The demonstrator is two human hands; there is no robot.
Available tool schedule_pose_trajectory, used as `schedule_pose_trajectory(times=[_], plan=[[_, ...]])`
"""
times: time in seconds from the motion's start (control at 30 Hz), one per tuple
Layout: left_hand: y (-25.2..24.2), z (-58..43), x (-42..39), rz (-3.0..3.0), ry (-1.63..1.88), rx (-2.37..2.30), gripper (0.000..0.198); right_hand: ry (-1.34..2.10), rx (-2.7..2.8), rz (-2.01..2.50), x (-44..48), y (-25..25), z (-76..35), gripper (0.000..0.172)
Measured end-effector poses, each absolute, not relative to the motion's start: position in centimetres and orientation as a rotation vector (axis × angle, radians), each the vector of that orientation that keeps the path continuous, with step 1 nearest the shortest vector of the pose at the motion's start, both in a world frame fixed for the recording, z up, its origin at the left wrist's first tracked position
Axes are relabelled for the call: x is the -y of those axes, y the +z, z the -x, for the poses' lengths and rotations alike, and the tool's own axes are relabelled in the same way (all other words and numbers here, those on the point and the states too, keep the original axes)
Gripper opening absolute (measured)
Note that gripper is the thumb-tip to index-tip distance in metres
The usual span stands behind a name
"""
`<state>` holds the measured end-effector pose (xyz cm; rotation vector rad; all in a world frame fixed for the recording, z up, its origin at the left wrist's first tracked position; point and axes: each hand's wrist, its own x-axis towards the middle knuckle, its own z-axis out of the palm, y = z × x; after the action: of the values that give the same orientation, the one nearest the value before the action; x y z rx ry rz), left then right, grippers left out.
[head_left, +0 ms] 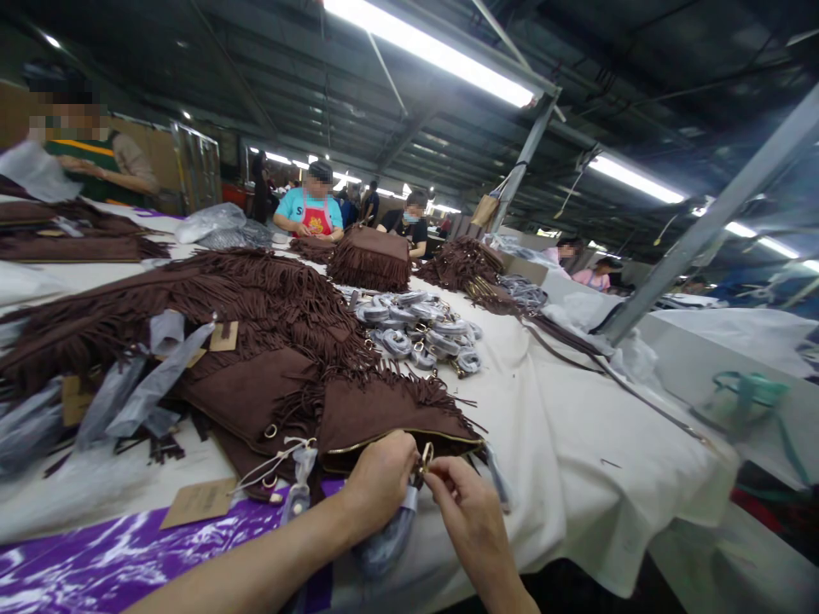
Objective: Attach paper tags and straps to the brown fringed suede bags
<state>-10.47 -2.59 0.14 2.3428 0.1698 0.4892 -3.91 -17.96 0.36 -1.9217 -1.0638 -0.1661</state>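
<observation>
A brown fringed bag [384, 414] lies at the table's front, its gold zipper partly open along the near edge. Just in front of it, my left hand [384, 473] is closed at the top of a plastic-wrapped strap [389, 541], which hangs below. Thumb and finger of my right hand [470, 503] pinch the gold clasp [427, 454] at that strap's end. Whether the clasp is hooked to the bag cannot be seen. Left of my hands, a cardboard tag [200, 503] hangs from a white cord near another brown bag [249, 396].
Several brown fringed bags [256, 294] are heaped on the left. Coiled, wrapped straps [428, 328] lie beyond the near bag. A purple plastic sheet [95, 554] covers the front left over a white tablecloth [595, 460]. Co-workers stand across the table, one in a red apron [318, 220].
</observation>
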Motion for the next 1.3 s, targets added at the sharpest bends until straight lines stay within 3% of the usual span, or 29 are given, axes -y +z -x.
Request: schedule_pose_trajectory(times=[0.27,0.37,0.43,0.53,0.6,0.77,0.97,1.3], plan=[[3.7,11.1,3.4,-2.077,0.648,0.153,0.03,-0.302,1.111,1.706,17.4,2.0,4.3,0.02],[3.7,11.6,2.1,-2.407,0.646,0.14,0.016,-0.289,0.996,1.674,18.8,0.9,3.4,0.02],[3.3,11.8,0.5,-2.731,0.558,0.05,0.025,-0.205,0.857,1.649,20.3,0.1,2.5,0.02],[3.4,11.6,-2.1,-2.964,0.244,-0.186,0.015,-0.016,0.731,1.618,22.4,0.1,1.3,0.026],[4.2,11.1,-3.3,-2.968,0.156,-0.31,0.02,0.104,0.797,1.662,22.9,1.1,0.8,0.028],[6.6,9.8,-4.8,-2.896,0.237,-0.291,0.017,0.077,1.218,1.878,20.1,4.1,0.7,0.021],[5.4,8.6,-6.8,-2.475,0.179,-0.183,0.017,0.016,1.433,2.223,14.8,1.9,0.5,0.013],[1.3,7.3,-8.7,-2.131,0.113,-0.273,0.018,0.25,1.274,1.867,10.4,0.5,1.8,0.016]])
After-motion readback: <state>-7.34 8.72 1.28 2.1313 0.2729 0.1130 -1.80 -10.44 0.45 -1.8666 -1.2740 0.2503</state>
